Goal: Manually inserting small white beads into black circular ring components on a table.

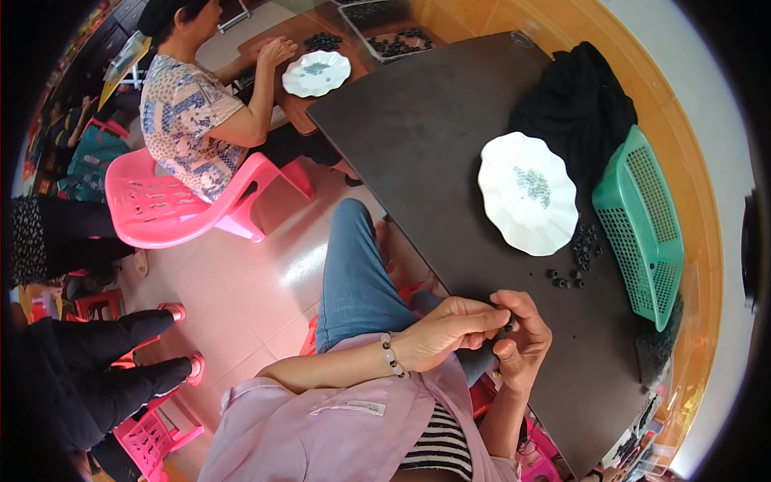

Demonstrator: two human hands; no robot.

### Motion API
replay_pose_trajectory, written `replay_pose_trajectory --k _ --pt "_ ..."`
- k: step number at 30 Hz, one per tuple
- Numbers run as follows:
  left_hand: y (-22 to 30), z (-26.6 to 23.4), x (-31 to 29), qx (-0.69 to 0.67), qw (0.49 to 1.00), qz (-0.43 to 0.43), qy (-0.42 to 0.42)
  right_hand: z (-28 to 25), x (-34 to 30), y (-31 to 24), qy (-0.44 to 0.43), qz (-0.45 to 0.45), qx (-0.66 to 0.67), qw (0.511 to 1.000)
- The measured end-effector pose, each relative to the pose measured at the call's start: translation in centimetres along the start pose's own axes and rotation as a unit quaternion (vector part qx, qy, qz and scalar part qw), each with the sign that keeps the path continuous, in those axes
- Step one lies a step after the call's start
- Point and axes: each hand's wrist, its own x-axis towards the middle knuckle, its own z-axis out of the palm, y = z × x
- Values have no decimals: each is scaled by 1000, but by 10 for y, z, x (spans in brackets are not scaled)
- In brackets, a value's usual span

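Small black piece [509, 323], its long axis unclear, is pinched between the bare left hand [450, 328], at nine o'clock, and right hand [525, 349], at five, with loose black cylinders [561, 283] toward two o'clock on the dark brown tabletop [401, 120].

Bright, soft light across the middle here, and there's white glare flaring off the floor [303, 269]! The plate [514, 229] gleams, close to washed out, while the dark table [434, 120] takes only a dull sheen. The black cloth [582, 96] swallows its folds. Left hand [438, 333] and right hand [526, 341], fairly crisp. Out wide, the wall [723, 161] bows hard, the left rim sinks dim and soft, and black rings it all.
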Motion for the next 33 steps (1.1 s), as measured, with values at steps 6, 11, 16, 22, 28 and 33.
replay_pose_trajectory --k 6,11,16,22,28,33 --pt "-2 5 4 4 999 -38 -9 -15 -3 -9 -31 -10 -20 999" --pt "1 6 1 16 999 -42 15 -21 0 -8 -52 -6 -71 996" --pt "-4 -6 5 17 999 -36 -19 -24 -6 -3 -14 -8 -62 998" --pt "-4 6 8 18 999 -31 -11 -30 -7 -2 1 -54 -111 992" --pt "-1 5 11 4 1000 -5 -12 -31 0 1 1 -71 -118 990" --pt "3 6 17 -13 1000 13 16 -25 1 2 28 -81 -82 993"
